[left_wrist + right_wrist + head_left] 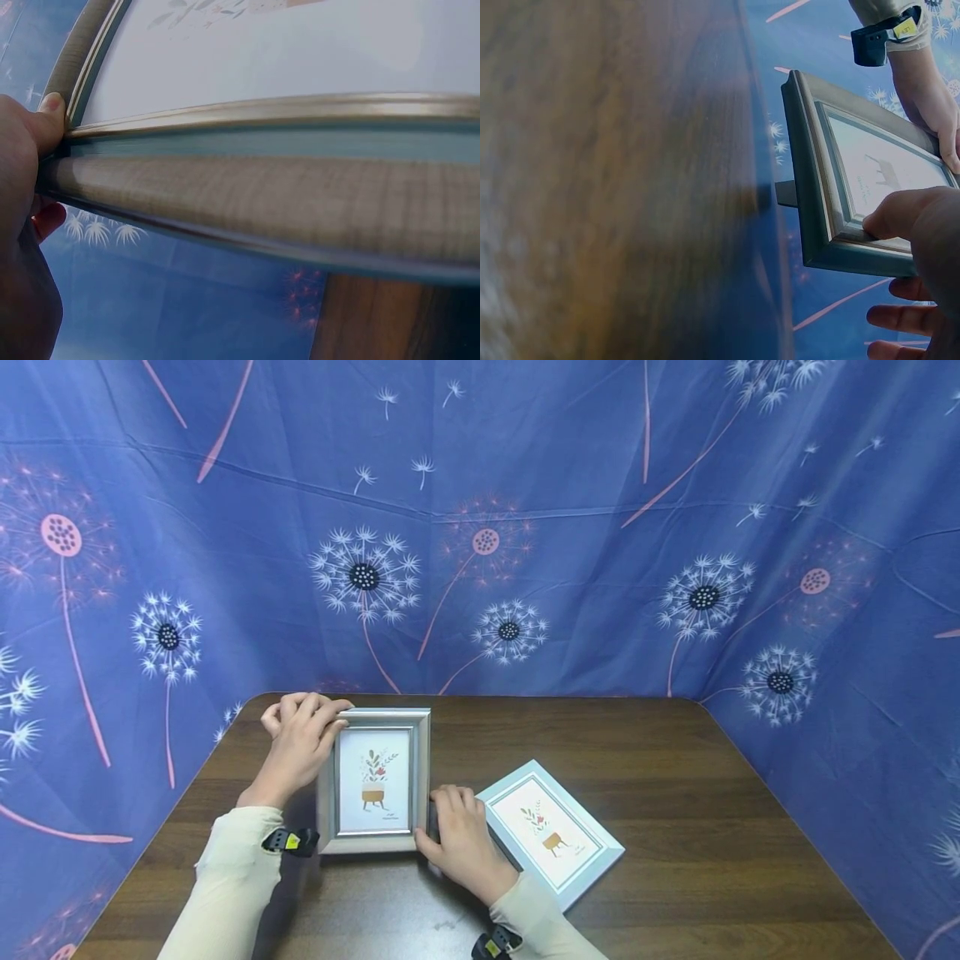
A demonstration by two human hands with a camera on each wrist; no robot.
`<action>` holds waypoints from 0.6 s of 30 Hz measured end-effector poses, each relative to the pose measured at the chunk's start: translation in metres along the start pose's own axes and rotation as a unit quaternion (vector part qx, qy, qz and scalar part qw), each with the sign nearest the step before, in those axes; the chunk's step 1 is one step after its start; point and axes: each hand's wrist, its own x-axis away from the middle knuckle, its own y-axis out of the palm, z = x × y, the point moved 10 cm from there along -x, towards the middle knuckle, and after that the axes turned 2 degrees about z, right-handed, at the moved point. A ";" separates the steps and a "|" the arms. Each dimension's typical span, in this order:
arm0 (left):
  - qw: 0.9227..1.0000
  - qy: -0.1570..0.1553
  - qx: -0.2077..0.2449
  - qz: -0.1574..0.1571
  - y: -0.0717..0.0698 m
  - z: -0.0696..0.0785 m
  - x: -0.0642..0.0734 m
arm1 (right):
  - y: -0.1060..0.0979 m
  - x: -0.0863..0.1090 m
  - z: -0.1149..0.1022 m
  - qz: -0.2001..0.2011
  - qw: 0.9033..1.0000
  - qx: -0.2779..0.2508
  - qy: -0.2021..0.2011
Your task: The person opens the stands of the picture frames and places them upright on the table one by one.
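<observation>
Both hands hold a grey-brown picture frame (pixel 375 782) face toward me, its print showing a plant in a brown pot on legs. My left hand (pixel 298 742) grips its upper left corner; in the left wrist view the thumb (pixel 51 120) lies on the front with a finger behind. Low on the right side, my right hand (pixel 468 843) pinches the edge, thumb (pixel 900 214) on the front and the other fingers behind. A stand leg (pixel 786 193) juts from the frame's back in the right wrist view.
A light blue picture frame (pixel 611 850) with a similar print lies face up, turned at an angle, just right of my right hand. The brown wooden table (pixel 675 760) ends at a blue dandelion-patterned curtain (pixel 585 560) on the back and both sides.
</observation>
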 end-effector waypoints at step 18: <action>1.000 0.009 0.000 0.014 -0.003 -0.003 0.008 | 0.008 0.000 -0.004 -0.039 0.999 0.005 0.006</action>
